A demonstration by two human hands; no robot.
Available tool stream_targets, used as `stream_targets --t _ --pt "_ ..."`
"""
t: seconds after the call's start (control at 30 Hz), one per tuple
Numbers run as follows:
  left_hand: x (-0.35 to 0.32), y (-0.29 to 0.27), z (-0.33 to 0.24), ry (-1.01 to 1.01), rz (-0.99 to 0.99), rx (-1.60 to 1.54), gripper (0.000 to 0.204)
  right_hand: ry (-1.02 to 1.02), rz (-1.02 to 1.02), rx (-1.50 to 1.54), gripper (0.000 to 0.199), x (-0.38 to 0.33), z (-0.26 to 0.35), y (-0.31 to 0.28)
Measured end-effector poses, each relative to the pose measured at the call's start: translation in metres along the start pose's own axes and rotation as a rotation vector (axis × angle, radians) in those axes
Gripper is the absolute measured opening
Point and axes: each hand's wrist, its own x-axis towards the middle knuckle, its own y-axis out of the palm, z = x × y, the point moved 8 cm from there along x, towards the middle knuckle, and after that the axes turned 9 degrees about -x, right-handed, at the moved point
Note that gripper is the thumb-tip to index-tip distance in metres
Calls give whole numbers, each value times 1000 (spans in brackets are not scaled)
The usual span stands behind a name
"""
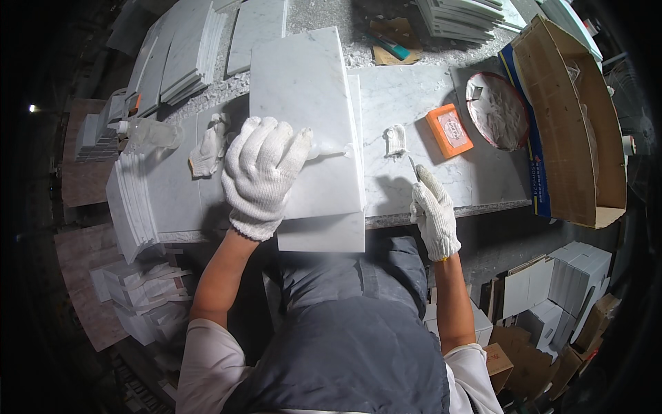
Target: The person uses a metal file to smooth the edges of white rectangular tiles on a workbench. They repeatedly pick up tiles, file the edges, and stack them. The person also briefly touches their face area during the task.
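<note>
My left hand [262, 172], in a white knit glove, is closed over a clear squeeze bottle. Only the bottle's tapered nozzle [331, 150] shows past the fingers, pointing right. Under it lies a grey-veined white marble tile [300, 76], stacked on other tiles and reaching past the bench's near edge. My right hand [436, 214], gloved likewise, is closed on a thin dark blade-like tool [414, 164] to the right of the stack. Just beyond that hand are a small white folded cloth-like piece [396, 140] and an orange box [449, 131].
A round dish of white paste [498, 110] stands beside an open cardboard box [576, 124] at the right. Tile stacks [189, 55] lie at the far left. A crumpled glove [209, 148] and a clear bottle [153, 133] lie left. Behind is a green-handled tool [392, 45].
</note>
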Motion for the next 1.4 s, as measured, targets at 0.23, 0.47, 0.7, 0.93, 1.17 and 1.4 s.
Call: stream_targets --t 0.23,0.47,0.7,0.93,1.17,1.4 --pt "0 -1 -1 -5 -8 2 43 2 4 -9 57 0 1 -1" --pt "-1 2 6 -47 -34 -85 40 -11 -4 -13 57 -4 10 4" --pt "-9 10 28 -256 14 -320 43 -208 -167 -185 48 -6 50 -44" --pt "-29 11 47 -487 -135 -435 52 -466 -352 -529 40 11 107 -103" --pt "-55 32 87 -1082 -397 -1051 43 -632 -514 -1087 31 13 153 -105" --pt "-54 42 81 -1029 -409 -1018 41 -653 -600 -1489 19 25 168 -90"
